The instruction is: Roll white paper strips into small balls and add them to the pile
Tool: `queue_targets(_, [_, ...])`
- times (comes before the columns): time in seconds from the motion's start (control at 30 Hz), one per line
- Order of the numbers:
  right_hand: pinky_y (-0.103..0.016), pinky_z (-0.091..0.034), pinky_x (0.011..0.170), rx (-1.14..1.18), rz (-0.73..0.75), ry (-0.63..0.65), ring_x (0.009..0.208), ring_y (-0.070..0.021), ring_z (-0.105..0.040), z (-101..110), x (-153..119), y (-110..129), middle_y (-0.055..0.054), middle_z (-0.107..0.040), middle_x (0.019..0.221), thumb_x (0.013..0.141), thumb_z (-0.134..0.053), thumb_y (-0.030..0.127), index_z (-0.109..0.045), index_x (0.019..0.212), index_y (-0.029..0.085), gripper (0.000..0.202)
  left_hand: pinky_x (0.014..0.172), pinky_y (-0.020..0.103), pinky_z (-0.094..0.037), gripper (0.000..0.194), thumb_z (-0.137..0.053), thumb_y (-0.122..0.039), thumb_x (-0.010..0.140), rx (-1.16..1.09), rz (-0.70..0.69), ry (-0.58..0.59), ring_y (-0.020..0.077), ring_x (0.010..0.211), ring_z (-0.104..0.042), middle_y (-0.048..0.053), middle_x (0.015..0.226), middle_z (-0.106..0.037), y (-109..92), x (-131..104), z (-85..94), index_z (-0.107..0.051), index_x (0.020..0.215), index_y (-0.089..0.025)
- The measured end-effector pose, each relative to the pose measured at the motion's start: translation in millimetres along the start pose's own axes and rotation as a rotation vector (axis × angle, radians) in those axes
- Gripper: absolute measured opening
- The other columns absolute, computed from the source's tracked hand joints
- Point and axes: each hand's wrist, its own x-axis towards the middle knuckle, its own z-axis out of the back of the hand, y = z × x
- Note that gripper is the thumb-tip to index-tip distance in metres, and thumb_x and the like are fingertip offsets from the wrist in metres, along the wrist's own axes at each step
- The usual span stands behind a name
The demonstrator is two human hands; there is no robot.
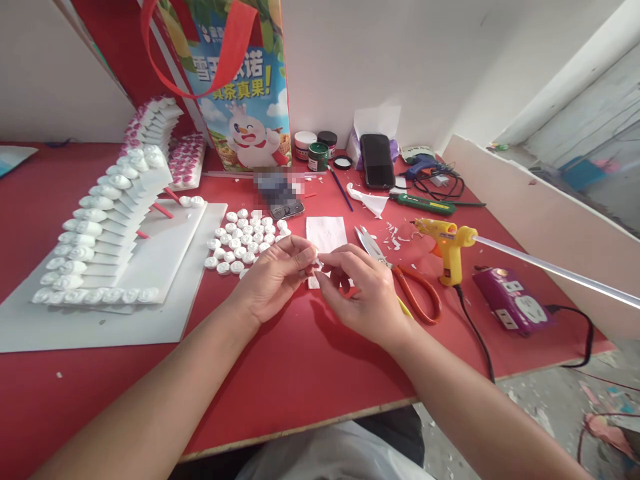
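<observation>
Over the middle of the table, my left hand [277,273] pinches a small white paper piece [317,261] between thumb and fingertips. My right hand [363,287] meets it from the other side, its index finger and thumb closed at the same piece. The fingers hide most of the piece, so its full shape does not show. Just behind the hands lies a stack of white paper sheets [326,232]. A cluster of several rolled white paper roses [239,241] sits beside my left hand. Scissors with orange handles [417,293] lie by my right hand, partly covered by it.
At left, a white board [185,267] carries a curved structure edged with white roses [90,230]. A yellow glue gun [450,243] and a purple box [513,300] with cords stand right. Behind are a gift bag [250,100], paint jars [318,157], phone [377,162] and green-handled tool [425,204].
</observation>
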Motion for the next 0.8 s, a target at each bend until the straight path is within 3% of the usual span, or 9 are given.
queue_targets(0.17, [-0.030,-0.058,0.068,0.002,0.110,-0.081,0.081,-0.0167,-0.070,5.1,0.5,6.9,-0.009,-0.072,0.099,0.093,-0.057,0.007,-0.067,0.115,0.023,0.029,0.067,0.021,-0.049,0.028,-0.095,-0.025,0.067,-0.092,0.005,0.033,0.0084,0.066,-0.055,-0.001,0.071,-0.060,0.3,3.1,-0.8,-0.070,0.072,-0.012])
queue_targets(0.3, [-0.032,-0.058,0.072,0.038,0.027,-0.165,0.078,-0.0158,-0.067,6.7,1.8,5.9,-0.008,-0.069,0.097,0.095,-0.055,0.008,-0.069,0.119,0.022,0.031,0.067,0.021,-0.050,0.030,-0.095,-0.028,0.067,-0.143,0.020,0.068,0.0090,0.067,-0.054,-0.001,0.071,-0.059,1.2,2.3,-2.5,-0.073,0.079,-0.012])
queue_targets(0.43, [-0.030,-0.056,0.069,0.093,-0.067,-0.143,0.074,-0.0139,-0.064,5.3,1.8,4.2,-0.006,-0.065,0.093,0.097,-0.056,0.012,-0.071,0.122,0.022,0.031,0.070,0.021,-0.052,0.028,-0.095,-0.030,0.068,-0.160,0.033,0.098,0.0095,0.068,-0.056,0.000,0.070,-0.062,2.6,0.0,-1.2,-0.075,0.081,-0.015])
queue_targets(0.63, [-0.029,-0.055,0.070,0.126,-0.012,-0.124,0.080,-0.0145,-0.064,3.9,2.4,6.8,-0.007,-0.065,0.093,0.096,-0.056,0.009,-0.072,0.124,0.021,0.034,0.073,0.021,-0.055,0.028,-0.096,-0.026,0.066,-0.192,0.022,0.099,0.0096,0.071,-0.063,-0.001,0.074,-0.068,2.0,-0.1,-0.4,-0.077,0.084,-0.017])
queue_targets(0.8, [-0.027,-0.055,0.068,0.091,0.037,-0.079,0.075,-0.0127,-0.063,0.0,0.9,4.6,-0.005,-0.059,0.086,0.097,-0.054,0.010,-0.069,0.129,0.018,0.036,0.072,0.020,-0.057,0.033,-0.098,-0.022,0.061,-0.162,0.017,0.033,0.0086,0.070,-0.064,-0.002,0.075,-0.071,2.6,0.6,-1.7,-0.077,0.086,-0.017])
